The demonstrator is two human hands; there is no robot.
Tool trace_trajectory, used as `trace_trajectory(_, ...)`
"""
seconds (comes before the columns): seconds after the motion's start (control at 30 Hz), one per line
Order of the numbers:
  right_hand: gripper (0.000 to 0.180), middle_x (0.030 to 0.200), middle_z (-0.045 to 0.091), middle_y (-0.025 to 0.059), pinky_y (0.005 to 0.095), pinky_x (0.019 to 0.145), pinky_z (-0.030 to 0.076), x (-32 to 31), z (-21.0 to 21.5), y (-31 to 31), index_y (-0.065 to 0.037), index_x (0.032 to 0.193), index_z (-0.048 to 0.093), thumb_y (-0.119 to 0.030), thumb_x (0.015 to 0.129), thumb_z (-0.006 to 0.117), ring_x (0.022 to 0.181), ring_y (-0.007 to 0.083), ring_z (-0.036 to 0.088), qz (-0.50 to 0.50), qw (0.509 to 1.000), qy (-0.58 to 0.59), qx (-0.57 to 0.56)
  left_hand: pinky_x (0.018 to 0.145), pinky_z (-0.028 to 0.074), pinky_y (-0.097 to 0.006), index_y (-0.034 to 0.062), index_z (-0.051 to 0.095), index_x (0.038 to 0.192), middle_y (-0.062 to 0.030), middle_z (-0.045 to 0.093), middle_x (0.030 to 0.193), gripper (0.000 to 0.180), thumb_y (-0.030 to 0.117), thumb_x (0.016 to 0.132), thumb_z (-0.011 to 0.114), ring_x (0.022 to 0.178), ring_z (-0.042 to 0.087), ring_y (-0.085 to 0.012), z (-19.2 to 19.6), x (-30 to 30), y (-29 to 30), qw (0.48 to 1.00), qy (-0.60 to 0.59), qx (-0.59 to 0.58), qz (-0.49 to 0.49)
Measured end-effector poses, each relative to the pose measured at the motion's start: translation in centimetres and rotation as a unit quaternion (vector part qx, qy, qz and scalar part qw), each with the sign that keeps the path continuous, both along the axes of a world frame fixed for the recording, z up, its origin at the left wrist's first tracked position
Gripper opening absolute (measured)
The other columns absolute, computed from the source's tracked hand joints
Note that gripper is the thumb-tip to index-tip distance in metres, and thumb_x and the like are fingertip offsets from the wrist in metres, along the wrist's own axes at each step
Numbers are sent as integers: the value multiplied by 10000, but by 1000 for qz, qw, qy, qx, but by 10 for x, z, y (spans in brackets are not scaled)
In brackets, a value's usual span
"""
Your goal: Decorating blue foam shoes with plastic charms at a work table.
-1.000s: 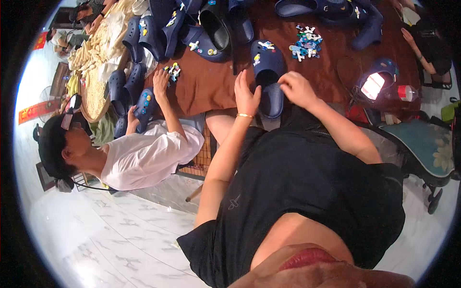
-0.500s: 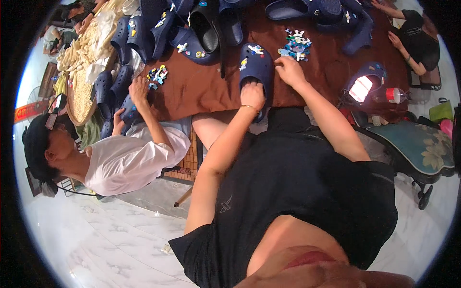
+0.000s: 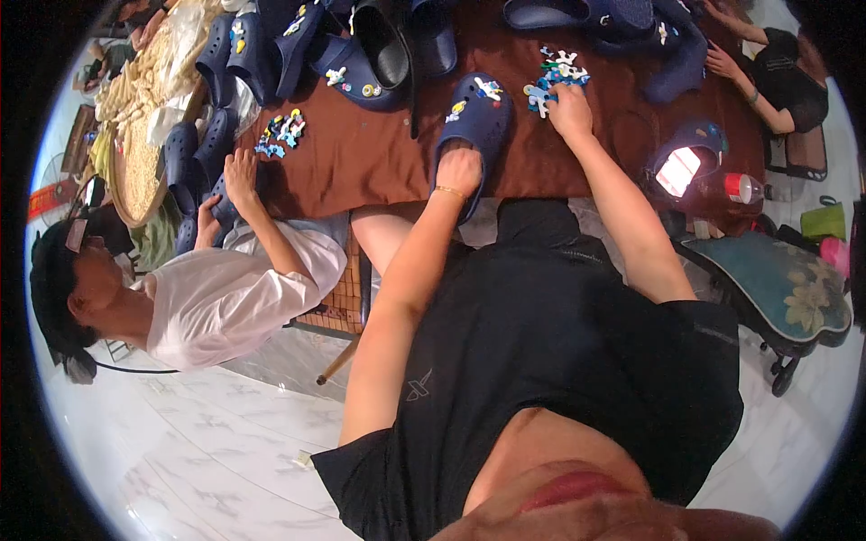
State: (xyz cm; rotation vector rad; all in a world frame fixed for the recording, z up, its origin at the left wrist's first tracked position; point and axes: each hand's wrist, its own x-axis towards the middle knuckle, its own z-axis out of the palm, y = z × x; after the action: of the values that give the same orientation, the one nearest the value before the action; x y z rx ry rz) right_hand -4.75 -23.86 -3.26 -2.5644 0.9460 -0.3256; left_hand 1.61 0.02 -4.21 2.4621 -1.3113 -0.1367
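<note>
A navy clog (image 3: 480, 119) with small colourful charms on its top lies on the brown table (image 3: 379, 162). My left hand (image 3: 460, 171) grips its heel end at the table's near edge. My right hand (image 3: 570, 101) reaches to a small pile of colourful charms (image 3: 552, 76) just right of the clog, fingers down on the pile. Whether a charm is pinched between the fingers is hidden.
Several more navy clogs (image 3: 361, 45) crowd the table's far side. A person in a white shirt (image 3: 225, 298) sits at my left, handling a clog near another charm pile (image 3: 281, 132). Another person (image 3: 767, 81) works at the far right. A cushioned chair (image 3: 785, 288) stands right.
My right hand has gone from the clog out to the charm pile on the right. My left hand stays on the clog's heel. The view has tilted down toward the table.
</note>
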Motion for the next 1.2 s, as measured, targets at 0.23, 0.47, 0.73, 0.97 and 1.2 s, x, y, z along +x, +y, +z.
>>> trace_trajectory(0.23,175,879,549,162,418,747,434,2,-2,-3,-83,865,554,-120,694,558,871,322,528,9,998,-62,15,624,453,-413,41,540,634,-156,558,666,173,112,735,419,662,561,-323,-5,0,2,1000,0,-25,5)
trace_trajectory(0.47,156,893,560,179,395,777,415,-3,-5,-5,-64,822,602,-129,688,556,886,324,524,-6,987,-151,63,622,449,-419,36,530,633,-159,562,677,182,123,745,416,670,560,-324,-7,-2,3,1000,-6,-28,4)
trace_trajectory(0.73,147,734,605,131,325,649,462,-6,13,14,-59,815,609,-161,717,569,685,250,592,-38,965,-209,153,618,449,-423,32,526,630,-161,563,681,196,131,749,406,675,561,-326,-2,-1,0,999,-14,-45,-4)
trace_trajectory(0.97,97,744,563,95,375,637,449,-13,18,85,-76,774,586,-114,685,588,712,278,553,128,966,-224,14,594,457,-407,43,525,634,-143,557,666,167,133,736,428,648,567,-304,-6,-2,0,999,-21,-42,-5)
trace_trajectory(1.2,80,725,563,88,381,624,451,-10,23,98,-74,738,586,-130,681,597,711,279,560,87,979,-186,-18,600,460,-401,56,526,640,-135,558,667,161,135,747,436,643,566,-300,-4,-4,0,999,-23,-45,5)
